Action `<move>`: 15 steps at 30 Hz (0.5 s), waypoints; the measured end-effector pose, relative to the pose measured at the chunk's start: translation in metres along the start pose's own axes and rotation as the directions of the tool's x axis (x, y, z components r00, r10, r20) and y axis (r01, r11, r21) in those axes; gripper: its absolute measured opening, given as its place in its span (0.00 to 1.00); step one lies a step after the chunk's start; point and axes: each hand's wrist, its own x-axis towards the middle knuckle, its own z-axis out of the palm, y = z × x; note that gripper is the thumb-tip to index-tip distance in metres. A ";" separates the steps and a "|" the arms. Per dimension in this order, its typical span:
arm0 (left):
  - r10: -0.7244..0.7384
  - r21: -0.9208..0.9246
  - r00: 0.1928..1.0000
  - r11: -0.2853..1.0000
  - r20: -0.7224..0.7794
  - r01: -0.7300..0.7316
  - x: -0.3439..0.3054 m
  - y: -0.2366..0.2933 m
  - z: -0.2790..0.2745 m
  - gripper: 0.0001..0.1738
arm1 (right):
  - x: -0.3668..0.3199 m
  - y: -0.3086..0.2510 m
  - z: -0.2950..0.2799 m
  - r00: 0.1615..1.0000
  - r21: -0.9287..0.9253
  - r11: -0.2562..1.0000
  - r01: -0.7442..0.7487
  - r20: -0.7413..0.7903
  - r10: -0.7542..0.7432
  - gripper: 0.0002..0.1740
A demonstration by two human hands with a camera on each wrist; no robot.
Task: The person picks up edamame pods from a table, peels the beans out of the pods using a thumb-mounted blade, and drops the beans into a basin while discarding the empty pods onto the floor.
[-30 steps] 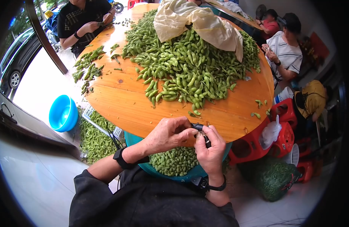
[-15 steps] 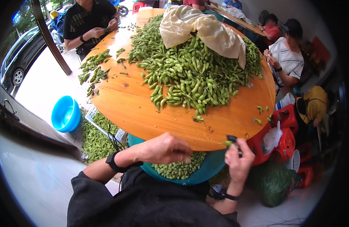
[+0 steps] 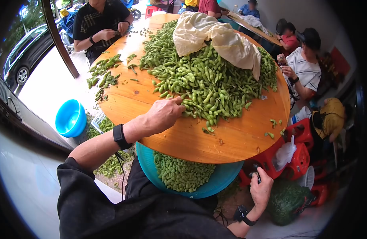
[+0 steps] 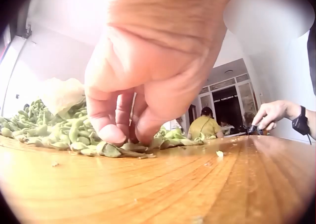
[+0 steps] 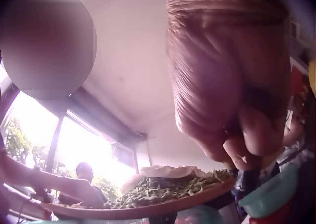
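Observation:
My left hand (image 3: pixel 163 115) reaches over the table to the near left edge of a heap of green edamame pods (image 3: pixel 207 89). In the left wrist view its thumb and fingers are bent down round an edamame pod (image 4: pixel 109 150) on the wood and pinch at it. Off to the right, beyond the table edge, my right hand (image 3: pixel 262 189) holds a small black tool (image 3: pixel 255 174) in curled fingers; its exact kind is hidden by the grip. Below the table edge sits a teal basin (image 3: pixel 146 167) with shelled green beans (image 3: pixel 181 173) in it.
A cream cloth (image 3: pixel 215 34) covers the heap's top on the round wooden table (image 3: pixel 127 103). Red stools (image 3: pixel 301 161), a green net bag (image 3: pixel 285 201) and a blue basin (image 3: pixel 70 118) stand on the floor. Several people sit or stand around, one person (image 3: pixel 101 30) across the table.
My hands have parted: the left moved from the basin up and forward to the heap, the right went right and down with the black tool. The green pod piece near the tool no longer shows.

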 end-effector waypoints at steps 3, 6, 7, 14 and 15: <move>-0.019 -0.022 0.997 1.000 -0.081 0.017 -0.004 0.001 0.003 0.04 | 0.010 -0.025 0.014 0.990 0.087 0.986 0.140 0.019 -0.142 0.11; 0.043 0.054 0.995 0.998 -0.092 -0.038 -0.007 0.008 0.008 0.04 | 0.020 -0.058 0.029 0.957 0.181 0.946 0.268 0.067 -0.284 0.09; 0.111 0.148 0.991 0.984 -0.074 -0.099 -0.009 0.012 0.013 0.04 | 0.022 -0.062 0.035 0.943 0.196 0.929 0.314 0.049 -0.329 0.09; 0.242 0.382 0.970 0.898 -0.008 -0.221 -0.007 0.018 0.003 0.10 | 0.025 -0.087 0.048 0.922 0.261 0.907 0.330 0.116 -0.369 0.10; 0.224 0.268 0.970 0.944 -0.094 -0.192 -0.007 0.019 -0.001 0.12 | 0.025 -0.088 0.050 0.922 0.272 0.903 0.331 0.111 -0.371 0.10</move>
